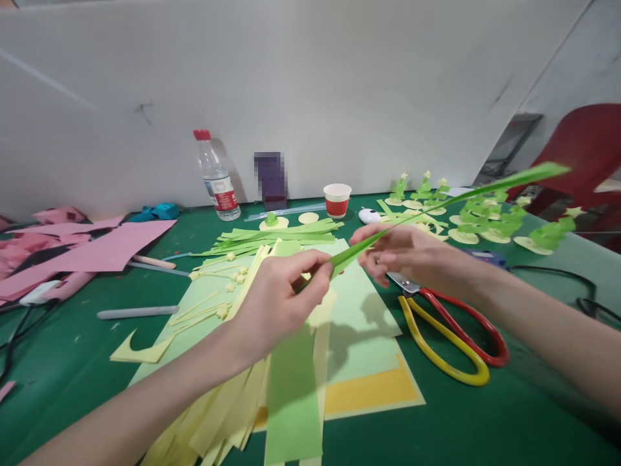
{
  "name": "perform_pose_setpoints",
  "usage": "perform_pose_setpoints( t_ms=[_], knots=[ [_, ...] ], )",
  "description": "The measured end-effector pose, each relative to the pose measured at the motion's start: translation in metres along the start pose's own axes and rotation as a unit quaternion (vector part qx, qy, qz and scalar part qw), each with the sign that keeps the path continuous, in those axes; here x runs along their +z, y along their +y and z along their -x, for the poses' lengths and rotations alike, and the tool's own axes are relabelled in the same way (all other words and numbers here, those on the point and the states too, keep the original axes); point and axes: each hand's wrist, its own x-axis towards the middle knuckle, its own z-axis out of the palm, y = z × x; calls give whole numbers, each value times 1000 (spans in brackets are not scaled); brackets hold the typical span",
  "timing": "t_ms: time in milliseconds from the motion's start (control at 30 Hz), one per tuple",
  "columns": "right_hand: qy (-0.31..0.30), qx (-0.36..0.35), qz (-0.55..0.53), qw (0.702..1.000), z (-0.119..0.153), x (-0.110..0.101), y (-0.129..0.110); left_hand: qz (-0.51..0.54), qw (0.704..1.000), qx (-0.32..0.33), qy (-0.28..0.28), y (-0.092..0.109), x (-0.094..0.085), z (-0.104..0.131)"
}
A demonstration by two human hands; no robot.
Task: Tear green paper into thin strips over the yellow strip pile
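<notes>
My left hand (286, 298) pinches one end of a long green paper strip (436, 208) between thumb and fingers. From there the strip slants up to the right, its far end in the air. Close behind its middle is my right hand (402, 255), fingers apart and loosely bent; I cannot tell whether they touch it. Below my hands lie pale green paper sheets (363, 343), a wide green paper strip (294, 401) and a bundle of pale yellow strips (228, 414). Scissors (451, 336) with one red and one yellow handle lie under my right forearm.
Several green paper spirals with stars (490, 217) stand at the back right. Along the back are a water bottle (218, 184), a paper cup (337, 200) and green strips (276, 236). Pink paper (116, 246) lies left, and a cable (557, 270) runs right.
</notes>
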Motion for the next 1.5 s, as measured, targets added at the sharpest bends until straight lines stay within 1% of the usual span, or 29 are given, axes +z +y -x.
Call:
perform_pose_setpoints(
  t_ms=[33,67,167,233,300,433,500,633,667,733,800,867,900,967,1000,1033,1067,1100,1167,1233,1267,1300,1367,1433,1500],
  knots=[
    [1,-10,15,1000,1,8,3,-5,1000,5,0,-1,1,0],
    [16,-13,32,999,2,17,6,-7,1000,9,-5,-2,2,1],
    [79,3,84,993,9,36,6,-22,999,15,-48,-4,4,4],
    [107,14,108,988,12,41,4,-49,996,14,-75,-6,4,5],
    [122,10,112,986,12,40,3,-75,993,13,-91,-6,4,6],
    [139,-12,65,988,9,31,4,-83,990,-9,-114,-5,1,4],
    [145,-12,49,988,7,26,5,-70,987,-31,-139,-4,-1,2],
    [144,3,82,986,8,15,-2,-20,978,-71,-197,0,-8,-3],
    [151,8,95,984,9,11,-6,-11,975,-78,-206,1,-10,-4],
    [186,17,103,977,10,2,-14,-3,972,-83,-221,3,-18,-6],
    [223,18,91,970,12,-10,-23,-15,968,-73,-238,5,-28,-7],
    [233,27,90,968,13,-21,-31,-38,966,-59,-250,4,-39,-9],
    [227,35,95,969,14,-25,-34,-59,965,-52,-251,3,-44,-9],
    [206,54,106,971,16,-28,-37,-121,965,-43,-230,-1,-53,-10],
    [196,60,107,973,16,-26,-37,-162,965,-37,-203,-4,-55,-11],
    [191,60,104,974,17,-23,-36,-208,965,-27,-159,-5,-57,-11],
    [192,53,94,975,17,-18,-34,-251,962,-9,-103,-6,-56,-10],
    [192,44,81,977,17,-11,-32,-285,957,22,-44,-5,-54,-9],
    [178,26,48,982,17,7,-25,-313,940,119,59,0,-46,-5],
    [114,13,12,993,18,24,-18,-291,922,230,112,8,-34,0],
    [78,4,-4,997,20,32,-15,-286,913,266,121,12,-28,2],
    [46,-4,-19,999,21,38,-13,-283,908,283,122,15,-23,4],
    [1,-12,-45,999,25,47,-9,-273,908,294,121,20,-15,8],
    [-23,-18,-67,997,30,50,-7,-263,911,292,127,21,-11,10],
    [-23,-29,-65,997,35,49,-6,-255,915,283,135,22,-12,11]
  ],
)
